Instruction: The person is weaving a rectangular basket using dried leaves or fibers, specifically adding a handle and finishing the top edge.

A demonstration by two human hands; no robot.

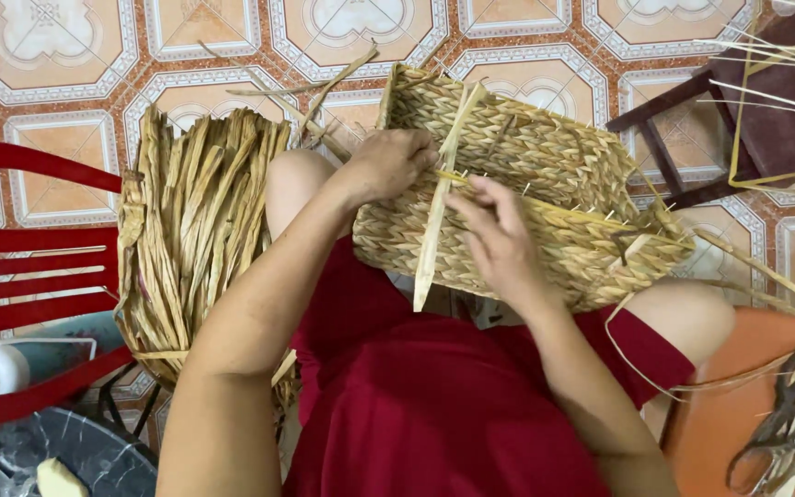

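Red cloth lap; both hands [388, 161] [499, 235] pinch perhaps one flat straw strip [436, 198] on braided basket [545, 175].

Scissors [789, 433] cut off at the right edge, left hand's [388, 164] fingertips hidden behind the woven basket [545, 166]

1. Woven basket [545, 175]: straw-coloured, plaited from flat dried fibre in thick braided rows. It lies tipped on its side across the person's lap, its mouth turned toward the upper left, and is unfinished, with loose fibre ends projecting from the right end and along the upper edge.
2. Fibre strip [437, 207]: one long, flat, pale dried strand. It stands nearly upright against the basket's near face, running from the upper rim down past the lower edge, where its tapered free end hangs over the lap. Its middle crosses a thin horizontal yellow strand.
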